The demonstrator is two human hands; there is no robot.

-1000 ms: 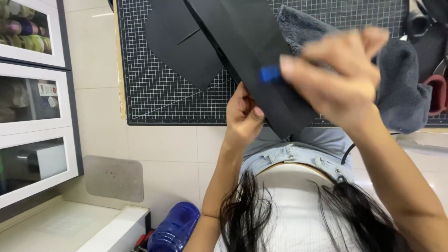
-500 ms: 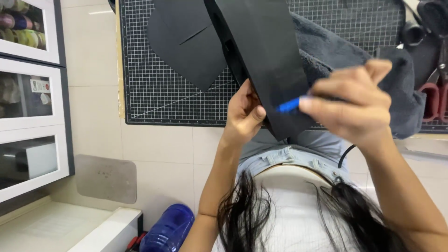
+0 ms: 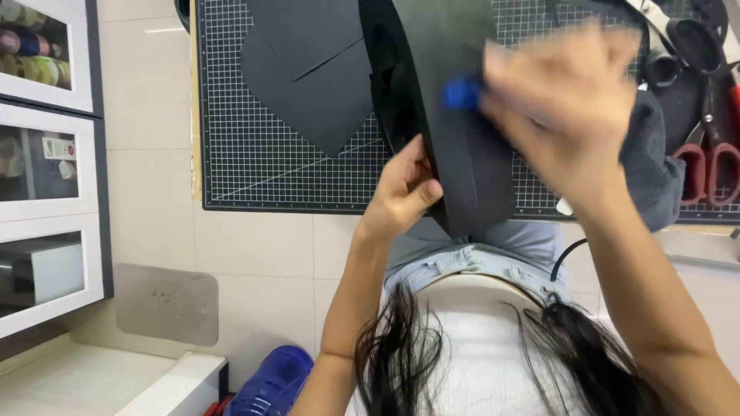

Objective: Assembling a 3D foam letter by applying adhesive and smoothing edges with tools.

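My left hand point(image 3: 401, 192) grips the lower edge of a large black sheet point(image 3: 455, 100) that is bent and lifted above the cutting mat point(image 3: 231, 139). My right hand point(image 3: 570, 108), blurred with motion, holds a small blue tool point(image 3: 461, 92) against the sheet's face. A second black sheet point(image 3: 308, 69) with a slit cut into it lies flat on the mat to the left. The lifted sheet hides the mat's middle.
Red-handled scissors point(image 3: 709, 166) and other tools lie at the right edge of the mat. A grey cloth point(image 3: 651, 162) sits beside my right hand. White glass-fronted shelves point(image 3: 46, 154) stand at the left, and a blue bottle point(image 3: 270, 381) sits below.
My right hand has swept up the sheet with the blue tool, from low on its face toward the top. My left hand keeps its grip on the lower edge.
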